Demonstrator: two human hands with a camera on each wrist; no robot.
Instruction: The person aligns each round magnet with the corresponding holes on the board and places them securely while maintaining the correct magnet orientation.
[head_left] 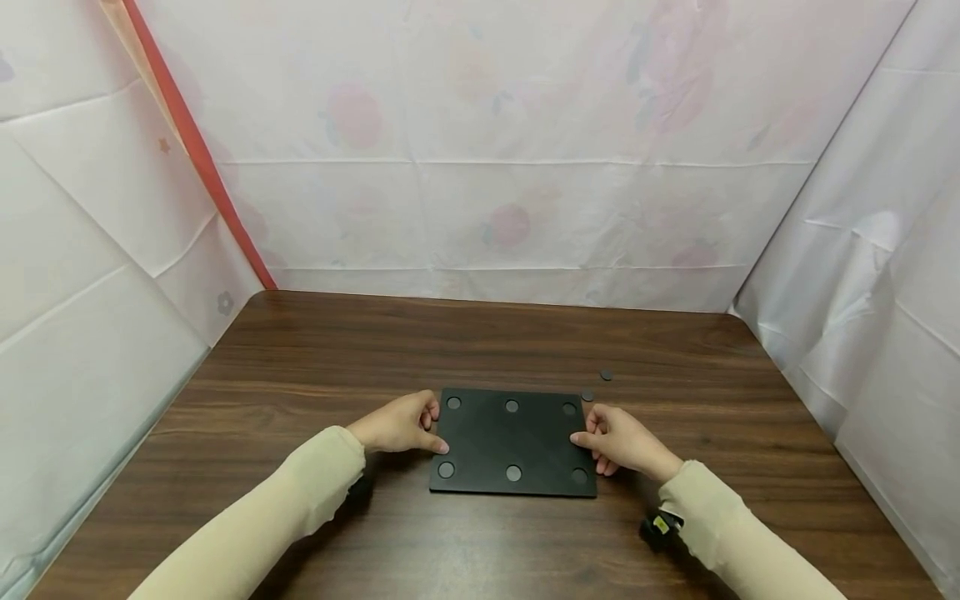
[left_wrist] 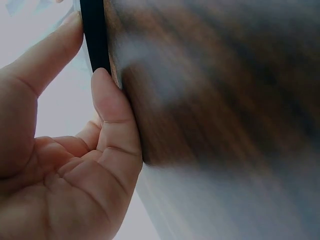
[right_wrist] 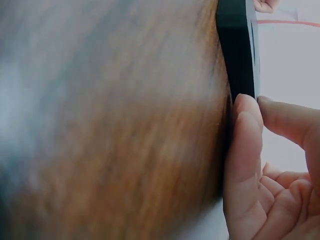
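Observation:
A flat black rectangular board (head_left: 480,437) lies on the wooden table, with several round grey and dark discs or recesses along its two long sides. My left hand (head_left: 405,422) pinches its left edge, thumb on the top face and fingers at the side. Opposite it, my right hand (head_left: 621,437) grips the right edge in the same way. In the left wrist view the black board edge (left_wrist: 94,35) runs between thumb and fingertip. The right wrist view shows the board's thick side (right_wrist: 236,50) meeting the fingertips.
Two small dark discs (head_left: 606,376) (head_left: 587,396) lie on the table just beyond the board's far right corner. The brown wood-grain table (head_left: 337,350) is bordered by white printed curtains (head_left: 465,125) at the back and both sides. A black device (head_left: 657,530) is at my right wrist.

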